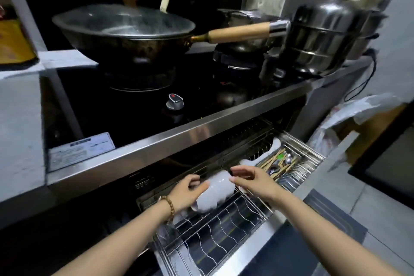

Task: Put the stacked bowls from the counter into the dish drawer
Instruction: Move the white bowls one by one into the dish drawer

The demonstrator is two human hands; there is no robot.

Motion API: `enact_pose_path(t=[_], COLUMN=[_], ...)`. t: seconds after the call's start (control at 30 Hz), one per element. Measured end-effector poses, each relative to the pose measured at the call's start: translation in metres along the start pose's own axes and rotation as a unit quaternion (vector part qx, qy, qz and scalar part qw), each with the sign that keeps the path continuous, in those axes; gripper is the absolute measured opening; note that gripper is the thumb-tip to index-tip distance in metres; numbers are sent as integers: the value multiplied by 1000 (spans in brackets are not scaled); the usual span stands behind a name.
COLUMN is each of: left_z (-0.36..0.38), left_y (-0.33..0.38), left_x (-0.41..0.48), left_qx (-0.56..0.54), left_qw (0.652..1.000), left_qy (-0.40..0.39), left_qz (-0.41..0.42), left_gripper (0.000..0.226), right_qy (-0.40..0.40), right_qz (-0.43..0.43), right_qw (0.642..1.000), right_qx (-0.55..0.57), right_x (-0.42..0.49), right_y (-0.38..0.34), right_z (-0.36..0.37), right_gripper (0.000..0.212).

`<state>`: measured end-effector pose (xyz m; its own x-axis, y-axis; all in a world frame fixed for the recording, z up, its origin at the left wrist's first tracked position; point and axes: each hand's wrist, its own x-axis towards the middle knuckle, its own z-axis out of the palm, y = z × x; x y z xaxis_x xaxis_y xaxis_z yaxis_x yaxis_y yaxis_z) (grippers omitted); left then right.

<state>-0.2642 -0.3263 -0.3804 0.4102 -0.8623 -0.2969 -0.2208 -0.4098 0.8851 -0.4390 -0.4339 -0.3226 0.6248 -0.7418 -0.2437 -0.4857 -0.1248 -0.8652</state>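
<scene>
A stack of white bowls point(216, 192) lies on its side on the wire rack of the pulled-out dish drawer point(224, 237), below the counter edge. My left hand point(187, 192), with a bead bracelet at the wrist, cups the stack from the left and grips it. Just right of the stack, my right hand point(253, 180) hovers with its fingers spread; the fingertips are at the top rim of the bowls, and I cannot tell whether they touch.
More white dishes point(274, 144) and a cutlery tray with chopsticks and spoons point(283, 162) fill the drawer's right part. On the stove above stand a lidded wok point(125, 29) with a wooden handle and a steel steamer pot point(324, 36). A plastic bag point(349, 116) hangs at right.
</scene>
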Motion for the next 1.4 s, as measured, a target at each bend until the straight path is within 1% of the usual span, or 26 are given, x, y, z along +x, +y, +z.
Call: enact_pose_path(t=[0.17, 0.2, 0.27, 0.37, 0.47, 0.53, 0.63, 0.8, 0.9, 0.97, 1.07, 1.1, 1.27, 1.33, 1.4], left_z=[-20, -28, -47, -78, -114, -142, -186, -252, -287, -309, -342, -352, -394, -406, -416], left_y=[50, 61, 83, 112, 139, 156, 174, 182, 180, 178, 167, 162, 134, 124, 113], left_x=[-51, -62, -86, -121, -153, -177, -208, -253, -276, -289, -303, -307, -312, -310, -305], left_qx=[-13, -14, -8, 2, 13, 36, 67, 83, 86, 93, 105, 106, 85, 63, 45], left_qw=[994, 990, 981, 964, 950, 939, 923, 898, 886, 878, 866, 863, 864, 869, 875], left_qy=[-16, -15, -5, 38, 84, 114, 162, 239, 291, 319, 358, 371, 409, 419, 427], left_qz=[112, 139, 195, 262, 300, 322, 343, 360, 351, 345, 332, 325, 281, 255, 226], left_gripper=[41, 41, 47, 55, 61, 65, 65, 56, 57, 56, 44, 43, 49, 58, 69], right_qy=[23, 29, 37, 39, 32, 15, -4, -50, -66, -81, -104, -113, -140, -149, -150], right_qz=[-77, -95, -131, -192, -243, -267, -297, -347, -372, -388, -404, -405, -414, -418, -418], right_qw=[996, 995, 990, 980, 969, 963, 955, 937, 926, 918, 909, 907, 899, 896, 896], right_qx=[31, 28, 20, 29, 20, 23, 17, 14, -1, -12, -18, -17, -8, -6, -7], right_x=[-53, -62, -77, -94, -108, -116, -123, -121, -117, -114, -107, -104, -91, -86, -77], right_y=[-41, -53, -80, -120, -162, -190, -228, -289, -323, -344, -372, -379, -404, -413, -421], right_z=[-24, -28, -36, -41, -37, -29, -13, 23, 51, 70, 100, 110, 152, 166, 181], right_gripper=[42, 44, 46, 47, 51, 58, 76, 82, 82, 77, 63, 61, 68, 69, 61])
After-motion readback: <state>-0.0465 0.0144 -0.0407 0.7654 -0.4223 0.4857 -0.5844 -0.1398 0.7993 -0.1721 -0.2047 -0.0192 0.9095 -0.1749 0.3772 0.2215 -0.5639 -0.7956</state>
